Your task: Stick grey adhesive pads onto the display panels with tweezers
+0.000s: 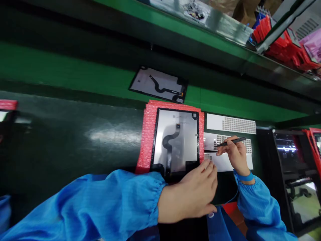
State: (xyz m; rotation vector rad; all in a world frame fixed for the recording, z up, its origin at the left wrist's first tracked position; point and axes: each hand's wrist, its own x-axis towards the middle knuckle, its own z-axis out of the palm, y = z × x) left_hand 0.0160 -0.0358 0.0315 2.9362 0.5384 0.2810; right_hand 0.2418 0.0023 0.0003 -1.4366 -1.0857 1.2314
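The screen panel lies at the middle of the frame on red foam sheets, and to its right the right hand has its fingers closed around dark tweezers, whose tip is at a sheet of small squares. The step in hand seems to be fine work at this sheet, calling, I judge, for a steady tip, though whether it grips a square is too small to tell. The left hand, loosely open with thumb apart and holding nothing visible, partly hides the panel's lower edge, and red packing is cut off at the left edge of the frame.
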